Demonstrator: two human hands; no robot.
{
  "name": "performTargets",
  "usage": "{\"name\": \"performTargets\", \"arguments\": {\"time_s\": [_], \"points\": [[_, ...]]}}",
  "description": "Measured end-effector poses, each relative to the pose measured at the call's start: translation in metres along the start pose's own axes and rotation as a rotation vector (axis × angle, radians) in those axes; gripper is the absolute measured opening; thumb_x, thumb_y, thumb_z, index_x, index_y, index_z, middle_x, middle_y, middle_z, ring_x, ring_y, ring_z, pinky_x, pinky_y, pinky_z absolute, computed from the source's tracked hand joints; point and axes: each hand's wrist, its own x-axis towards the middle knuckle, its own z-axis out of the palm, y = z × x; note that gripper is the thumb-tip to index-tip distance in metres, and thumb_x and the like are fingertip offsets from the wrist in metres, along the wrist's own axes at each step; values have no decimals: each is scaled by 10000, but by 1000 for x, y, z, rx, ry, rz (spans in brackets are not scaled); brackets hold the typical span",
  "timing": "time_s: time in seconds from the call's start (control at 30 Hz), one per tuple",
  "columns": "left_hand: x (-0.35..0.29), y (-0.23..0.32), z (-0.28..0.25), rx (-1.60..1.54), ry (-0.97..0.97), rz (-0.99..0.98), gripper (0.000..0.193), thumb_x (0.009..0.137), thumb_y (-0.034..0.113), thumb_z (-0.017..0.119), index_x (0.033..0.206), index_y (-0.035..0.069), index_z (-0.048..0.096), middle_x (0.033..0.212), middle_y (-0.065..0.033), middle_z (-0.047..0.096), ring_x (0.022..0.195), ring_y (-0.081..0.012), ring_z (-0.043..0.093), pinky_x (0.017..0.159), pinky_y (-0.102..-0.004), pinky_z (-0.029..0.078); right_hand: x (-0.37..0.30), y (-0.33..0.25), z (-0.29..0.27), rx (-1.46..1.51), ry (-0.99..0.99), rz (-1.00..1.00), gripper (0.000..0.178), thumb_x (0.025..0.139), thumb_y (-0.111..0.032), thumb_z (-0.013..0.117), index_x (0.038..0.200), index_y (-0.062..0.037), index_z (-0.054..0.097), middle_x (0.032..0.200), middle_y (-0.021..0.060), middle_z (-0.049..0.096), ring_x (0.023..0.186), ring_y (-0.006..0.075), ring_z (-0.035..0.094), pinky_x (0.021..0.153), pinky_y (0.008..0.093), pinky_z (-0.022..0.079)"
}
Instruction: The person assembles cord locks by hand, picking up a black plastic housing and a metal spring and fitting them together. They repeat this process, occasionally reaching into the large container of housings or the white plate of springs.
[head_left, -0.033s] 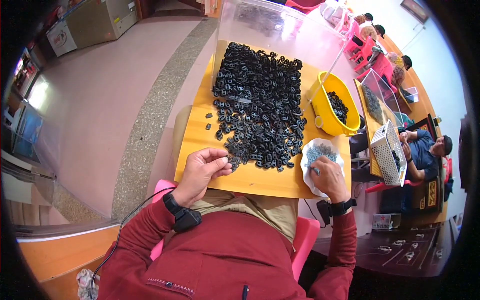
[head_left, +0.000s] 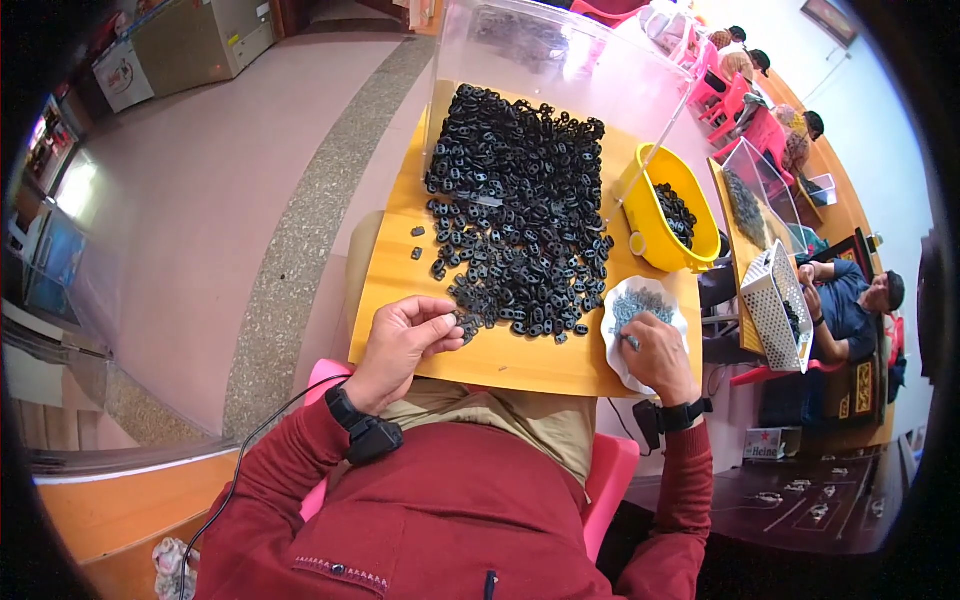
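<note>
A heap of small black plastic pieces with two holes (head_left: 520,220), looking like cord locks, spreads over the wooden table (head_left: 400,290). At its near left edge my left hand (head_left: 408,340) pinches one of these small black pieces between thumb and forefinger. To the right, my right hand (head_left: 657,352) reaches into a white scalloped dish (head_left: 613,345) of tiny grey-blue parts (head_left: 640,301), perhaps springs. Its fingers are drawn together among them, and what they hold is too small to make out.
A clear plastic guard (head_left: 550,50) stands around the heap's far side. Right of it sits a yellow tub (head_left: 637,205) with more black pieces. Another person (head_left: 850,310) works at the right by a white perforated basket (head_left: 770,290). A cable (head_left: 250,440) runs from my left wrist.
</note>
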Motion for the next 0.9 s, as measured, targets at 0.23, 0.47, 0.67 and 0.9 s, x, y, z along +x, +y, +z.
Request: {"name": "performTargets", "arguments": {"time_s": [0.23,0.47,0.67,0.9], "points": [[-1,2,0,-52,4,-27,144,892,29,612,1034,1,605,892,-66,650,795,-143,659,744,-271,577,-1,2,5,-2,19,10,42,775,-45,615,801,-30,645,835,128,621,787,334,616,697,411,492],[-3,3,0,-97,-20,-58,149,889,13,610,1038,3,607,903,-74,653,815,-148,660,752,-276,577,-4,4,9,192,172,-8,84,758,17,607,833,-19,614,827,143,615,757,346,607,668,392,489],[-3,3,2,-84,-4,-42,156,880,9,621,1035,2,605,907,-74,652,817,-151,660,754,-279,576,-12,7,12,336,199,12,107,771,1,620,876,-22,616,859,150,628,769,367,620,674,402,497],[-5,4,5,-55,4,-18,162,876,15,629,1035,-9,602,907,-79,655,810,-158,662,760,-282,575,-20,5,12,299,291,13,90,823,8,595,912,-6,598,871,168,611,796,370,610,680,392,489]]}}
